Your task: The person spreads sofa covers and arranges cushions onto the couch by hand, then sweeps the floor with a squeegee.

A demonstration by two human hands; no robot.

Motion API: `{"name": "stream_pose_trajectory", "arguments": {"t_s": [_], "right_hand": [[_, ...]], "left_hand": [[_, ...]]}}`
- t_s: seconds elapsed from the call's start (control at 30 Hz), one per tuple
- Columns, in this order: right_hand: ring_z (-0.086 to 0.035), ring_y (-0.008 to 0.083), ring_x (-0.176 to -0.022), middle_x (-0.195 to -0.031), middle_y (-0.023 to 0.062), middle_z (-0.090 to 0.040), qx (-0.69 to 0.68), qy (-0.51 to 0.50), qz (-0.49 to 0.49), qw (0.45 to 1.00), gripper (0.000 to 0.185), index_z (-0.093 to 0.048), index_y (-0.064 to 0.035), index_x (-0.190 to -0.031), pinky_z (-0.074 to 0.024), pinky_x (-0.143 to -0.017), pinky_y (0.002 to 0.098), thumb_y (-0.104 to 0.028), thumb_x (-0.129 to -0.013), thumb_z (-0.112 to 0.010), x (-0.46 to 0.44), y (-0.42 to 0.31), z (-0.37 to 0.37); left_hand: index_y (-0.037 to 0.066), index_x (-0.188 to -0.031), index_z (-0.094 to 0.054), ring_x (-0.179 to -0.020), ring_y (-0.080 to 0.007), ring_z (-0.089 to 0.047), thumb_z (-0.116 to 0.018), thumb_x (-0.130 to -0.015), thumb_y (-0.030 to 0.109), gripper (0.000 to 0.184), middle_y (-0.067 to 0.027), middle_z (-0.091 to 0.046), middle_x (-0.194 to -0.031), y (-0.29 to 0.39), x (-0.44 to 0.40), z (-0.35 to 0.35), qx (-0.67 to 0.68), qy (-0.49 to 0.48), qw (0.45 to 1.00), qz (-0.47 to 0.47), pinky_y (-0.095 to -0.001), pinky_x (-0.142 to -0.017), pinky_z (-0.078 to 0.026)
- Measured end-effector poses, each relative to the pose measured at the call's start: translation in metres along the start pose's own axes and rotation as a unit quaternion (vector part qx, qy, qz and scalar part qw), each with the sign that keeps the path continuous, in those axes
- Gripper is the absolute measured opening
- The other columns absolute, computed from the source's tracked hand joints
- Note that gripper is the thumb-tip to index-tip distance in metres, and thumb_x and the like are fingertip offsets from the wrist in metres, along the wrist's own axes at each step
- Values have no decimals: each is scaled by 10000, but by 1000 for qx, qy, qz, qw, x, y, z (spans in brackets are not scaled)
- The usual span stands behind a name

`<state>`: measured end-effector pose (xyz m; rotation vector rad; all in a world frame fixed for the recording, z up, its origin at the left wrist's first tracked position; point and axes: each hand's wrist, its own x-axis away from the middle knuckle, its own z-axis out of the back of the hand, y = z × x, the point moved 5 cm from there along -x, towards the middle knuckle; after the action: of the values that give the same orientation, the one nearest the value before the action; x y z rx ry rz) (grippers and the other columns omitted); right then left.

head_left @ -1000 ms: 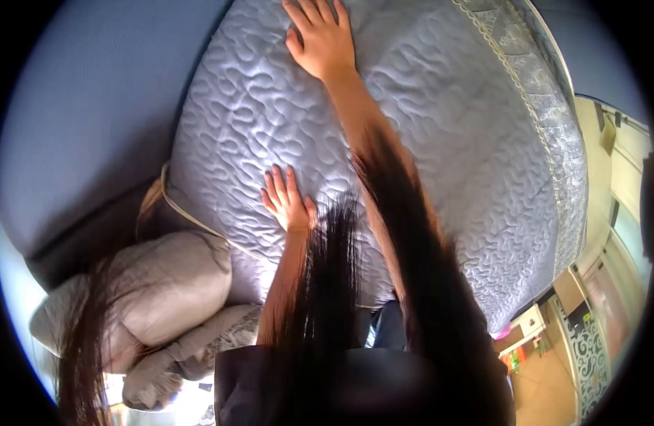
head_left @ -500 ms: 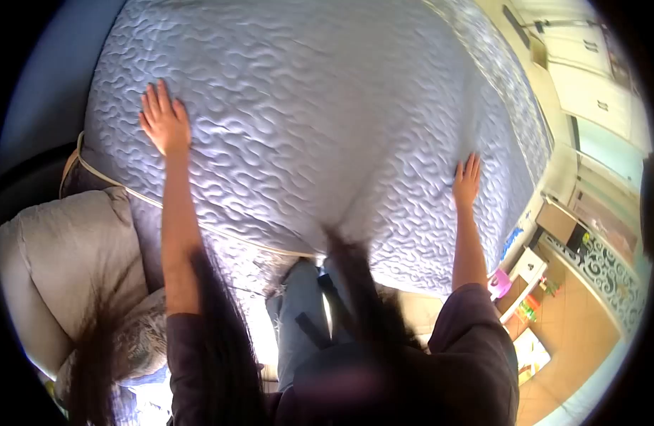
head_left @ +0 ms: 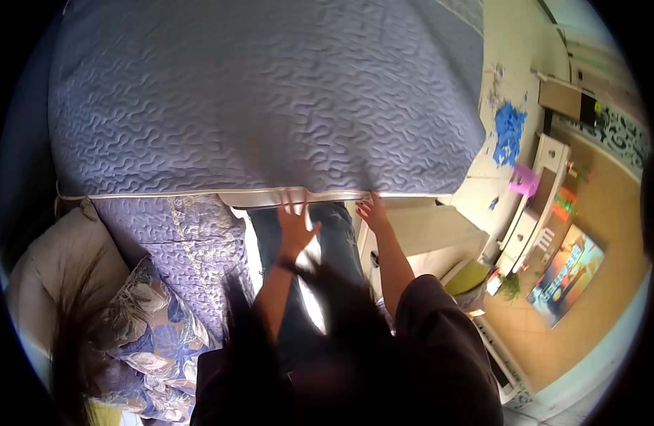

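Observation:
A grey-blue quilted cover point(head_left: 270, 99) lies over a bed, with a pale piped edge along its near side. My left hand point(head_left: 295, 227) is at this near edge, fingers spread and pointing away from me, fingertips at the piping. To its right, my right hand point(head_left: 374, 214) also reaches the edge, its fingers partly apart and the fingertips close under the piping. Nothing shows held in either hand. Below the edge hangs a lighter quilted cloth point(head_left: 178, 241) with lace trim, left of my legs.
A beige cushion point(head_left: 64, 270) and a blue patterned cloth point(head_left: 160, 334) lie at the left. On the right stand a white drawer unit point(head_left: 522, 238) with a pink container point(head_left: 523, 180), a bin point(head_left: 469, 278) and a colourful picture board point(head_left: 567, 273).
Both hands have left the top of the cover and come back to its near edge, closer together. The view has shifted, showing more of the floor at the right.

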<state>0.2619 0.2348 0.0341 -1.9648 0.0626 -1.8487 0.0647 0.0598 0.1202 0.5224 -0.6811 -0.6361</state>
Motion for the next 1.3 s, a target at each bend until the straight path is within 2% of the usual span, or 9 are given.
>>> {"name": "stream_pose_trajectory", "arguments": {"t_s": [0.13,0.23,0.4,0.53,0.73,0.97,1.07,1.17,1.3], "right_hand": [[-503,187,-598,-708,88,-474,-79,123,9,989,323,-422,-61,-852,-452,-527,265,-288,-681,-576,-14,-19,11],[-439,119,-471,-567,17,-420,-107,231,124,959,187,-453,-71,-701,-380,-397,194,-160,-647,-608,-19,-48,45],[-424,139,-571,-625,1,-401,-63,-20,26,997,244,-444,-149,-782,-370,-494,321,-297,-653,-589,-58,-110,83],[-384,184,-812,-921,28,-368,-150,175,-182,956,503,-410,-129,-996,-376,-702,359,-303,-581,-634,-47,-116,81],[-455,160,-808,-941,26,-477,-123,79,11,989,364,-457,-110,-975,-410,-642,289,-260,-660,-560,-76,-120,108],[-500,183,-832,-934,56,-511,-326,115,81,935,258,-489,-52,-924,-439,-687,281,-155,-692,-536,-2,-246,142],[-490,131,-730,-883,39,-508,-176,103,180,962,261,-481,-42,-910,-421,-553,231,-114,-676,-570,45,-295,171],[-480,106,-686,-767,10,-486,-99,134,88,982,202,-490,-81,-852,-414,-537,236,-91,-670,-578,10,-235,279],[-478,235,-798,-965,97,-404,-127,191,25,973,240,-451,-8,-906,-435,-655,329,-122,-707,-523,84,-224,277]], "left_hand": [[69,-1046,-424,-1052,-270,-325,-515,-672,291,444,-149,-326,-1156,19,35,-105,171,-164,971,-28,-412,-873,-233],[38,-981,-443,-902,-281,-443,-521,-704,212,336,-125,-491,-929,17,48,-103,213,-50,973,78,-333,-777,-352],[10,-997,-412,-841,-167,-474,-546,-703,216,384,-100,-506,-897,-8,21,-90,332,26,900,280,-266,-729,-368],[24,-984,-423,-777,-119,-448,-516,-712,196,335,-53,-481,-839,-6,-2,-51,455,242,752,411,-243,-682,-358],[88,-786,-495,-545,-66,-422,-516,-727,249,173,12,-483,-629,-25,-41,-47,629,274,614,391,-188,-491,-333],[47,-894,-453,-759,-146,-417,-508,-730,333,335,-52,-440,-812,84,-70,-42,664,142,678,282,-281,-678,-341],[17,-1101,-327,-908,-175,-437,-425,-787,311,442,-105,-453,-974,118,-61,-68,850,48,453,265,-316,-804,-341],[16,-992,-417,-880,-172,-463,-388,-804,283,328,-70,-488,-920,99,4,-119,680,36,673,289,-268,-764,-372],[56,-890,-516,-674,-116,-492,-445,-758,155,180,-42,-541,-753,124,28,-140,509,-17,791,338,-218,-628,-394]]}}
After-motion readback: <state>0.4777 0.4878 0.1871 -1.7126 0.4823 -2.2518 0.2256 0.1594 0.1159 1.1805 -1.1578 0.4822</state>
